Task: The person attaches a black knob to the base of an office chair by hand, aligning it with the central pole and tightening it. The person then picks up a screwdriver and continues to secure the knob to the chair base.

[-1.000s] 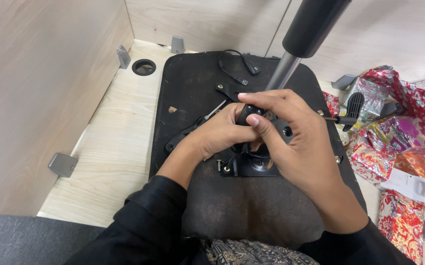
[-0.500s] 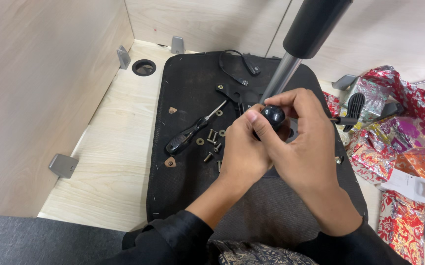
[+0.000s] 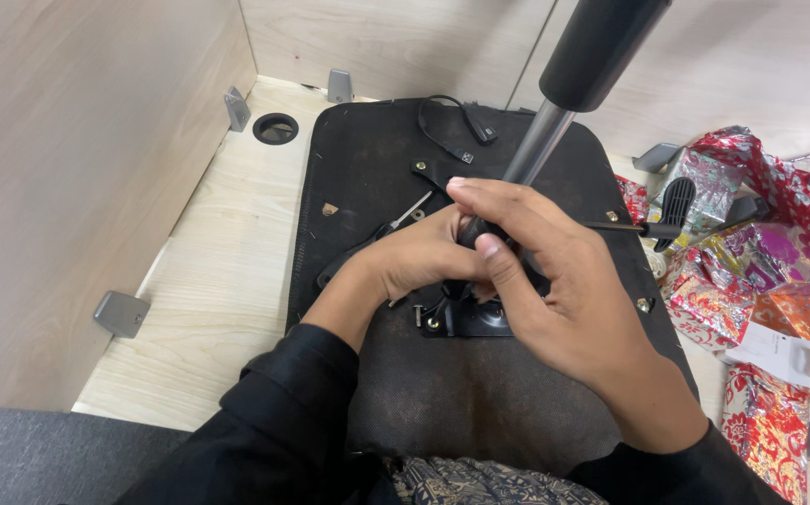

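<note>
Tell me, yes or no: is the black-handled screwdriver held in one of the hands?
No: the black-handled screwdriver lies on the black seat underside, while the left hand and right hand meet over the black metal bracket.

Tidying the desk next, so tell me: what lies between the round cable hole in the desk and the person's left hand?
In the head view, between the cable hole and the left hand lie bare desk, the black seat pad's edge and a screwdriver.

Both hands, left hand (image 3: 419, 257) and right hand (image 3: 555, 299), around black knob (image 3: 472, 230) over seat underside (image 3: 368, 159).
</note>
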